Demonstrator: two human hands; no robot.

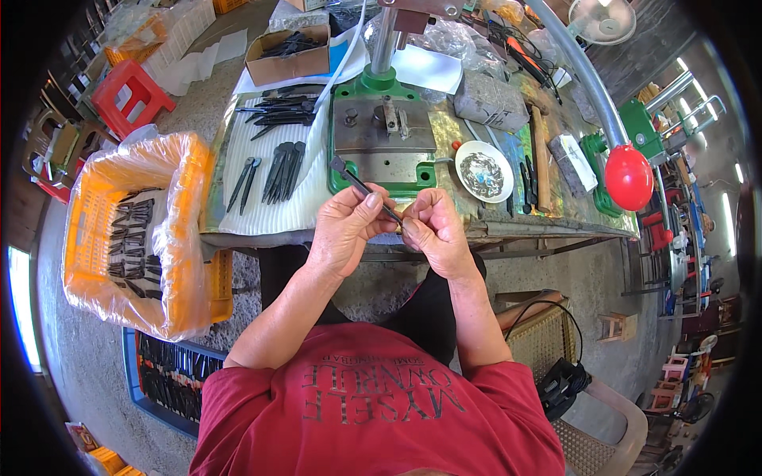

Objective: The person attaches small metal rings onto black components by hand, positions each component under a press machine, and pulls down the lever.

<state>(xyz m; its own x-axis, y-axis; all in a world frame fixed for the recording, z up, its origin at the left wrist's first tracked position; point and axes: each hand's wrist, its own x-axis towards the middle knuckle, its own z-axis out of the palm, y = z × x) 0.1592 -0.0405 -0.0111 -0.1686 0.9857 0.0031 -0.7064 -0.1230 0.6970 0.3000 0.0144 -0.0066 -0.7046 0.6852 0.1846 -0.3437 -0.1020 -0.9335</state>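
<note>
A slim black tool [353,176] with a wider, squared end slants between my two hands, in front of the press. My left hand [347,228] is closed around its middle. The fingertips of my right hand [436,234] pinch its lower end, where something tiny shows that I cannot make out. Just beyond stands the green-based press [340,176] with a steel block [369,131] and a small upright fixture [390,115] on it. Left of the press, similar black pieces [283,170] lie in groups on a white ribbed sheet [266,208].
A white dish [484,170] of small bits, a hammer [540,151] and a wrapped block [490,101] lie on the right. Over them hangs the lever's red knob [629,177]. A cardboard box [258,70] stands behind; a plastic-lined orange crate [86,230] is at the left.
</note>
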